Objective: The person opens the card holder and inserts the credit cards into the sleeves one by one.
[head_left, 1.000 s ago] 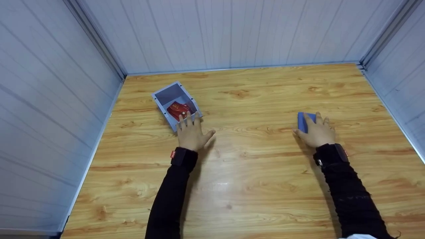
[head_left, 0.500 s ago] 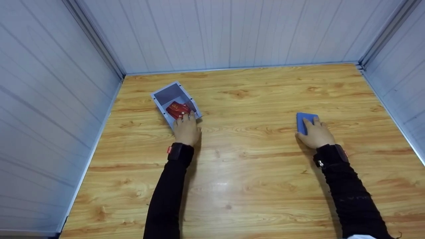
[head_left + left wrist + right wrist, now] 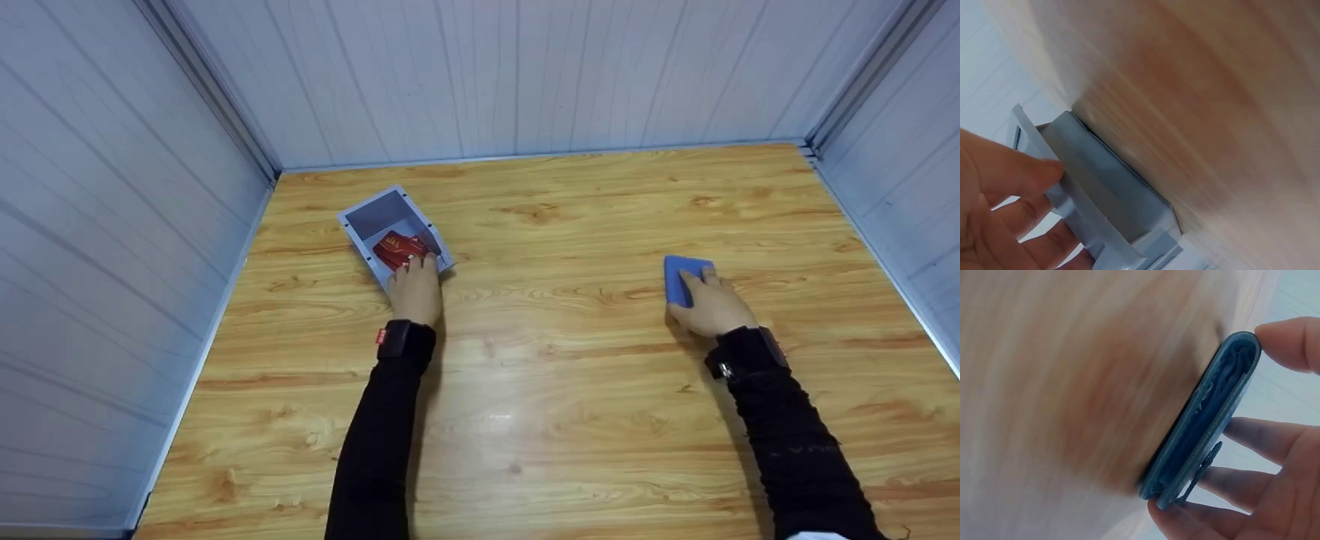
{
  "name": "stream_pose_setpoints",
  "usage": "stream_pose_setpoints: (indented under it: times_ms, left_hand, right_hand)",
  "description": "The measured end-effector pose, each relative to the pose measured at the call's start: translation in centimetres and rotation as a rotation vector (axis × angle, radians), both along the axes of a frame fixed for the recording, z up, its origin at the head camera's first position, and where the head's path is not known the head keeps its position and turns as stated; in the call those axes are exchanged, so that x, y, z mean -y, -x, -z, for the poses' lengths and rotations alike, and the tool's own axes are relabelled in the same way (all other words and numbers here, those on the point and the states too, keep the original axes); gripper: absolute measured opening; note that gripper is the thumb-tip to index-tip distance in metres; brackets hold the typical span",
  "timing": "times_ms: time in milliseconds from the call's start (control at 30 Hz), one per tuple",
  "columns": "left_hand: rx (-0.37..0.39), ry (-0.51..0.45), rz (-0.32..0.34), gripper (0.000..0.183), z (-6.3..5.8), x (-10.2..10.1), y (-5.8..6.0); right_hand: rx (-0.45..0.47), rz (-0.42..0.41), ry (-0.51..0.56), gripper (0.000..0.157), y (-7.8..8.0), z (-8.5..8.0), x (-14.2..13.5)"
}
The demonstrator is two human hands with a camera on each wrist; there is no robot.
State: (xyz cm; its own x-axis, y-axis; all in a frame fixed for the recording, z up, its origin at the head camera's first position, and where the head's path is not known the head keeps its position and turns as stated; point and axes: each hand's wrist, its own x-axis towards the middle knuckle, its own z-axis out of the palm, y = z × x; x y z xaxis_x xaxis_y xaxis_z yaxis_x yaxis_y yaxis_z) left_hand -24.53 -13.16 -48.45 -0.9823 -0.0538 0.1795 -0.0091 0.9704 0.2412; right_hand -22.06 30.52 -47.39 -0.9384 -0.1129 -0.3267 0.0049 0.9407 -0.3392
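At the near edge of an open grey box (image 3: 358,234), my left hand (image 3: 416,294) grips the rim. In the left wrist view the thumb (image 3: 1027,171) is against the box wall (image 3: 1095,216), with the other fingers reaching over the rim. Red cards (image 3: 397,247) printed with gold lie inside the box. Farther right, my right hand (image 3: 712,304) holds a folded blue wallet (image 3: 677,279) that lies on the table. Its folded edge and a small strap show in the right wrist view, where the thumb (image 3: 1292,343) and fingers hold opposite ends of the wallet (image 3: 1207,416).
Both things lie on a wood-grain table (image 3: 525,360). White panel walls (image 3: 480,75) enclose its back and sides. Between the box and the wallet runs a wide stretch of tabletop.
My left hand's spread fingers have drawn in and taken hold of the box rim. The right hand's fingers have tightened around the wallet, which has shifted slightly left.
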Motion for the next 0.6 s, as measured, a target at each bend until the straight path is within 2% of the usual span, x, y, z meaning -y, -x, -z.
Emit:
stream_pose_setpoints:
  times_ms: [233, 600]
  left_hand:
    - [0.019, -0.005, 0.007, 0.037, 0.0, 0.0, -0.1]
    - [0.037, 0.006, 0.066, 0.036, -0.5, -0.7, -0.6]
  right_hand:
    - [-0.027, -0.021, 0.003, 0.082, -0.3, 0.0, 0.4]
    - [-0.081, -0.074, 0.018, 0.079, -1.1, 0.2, 1.3]
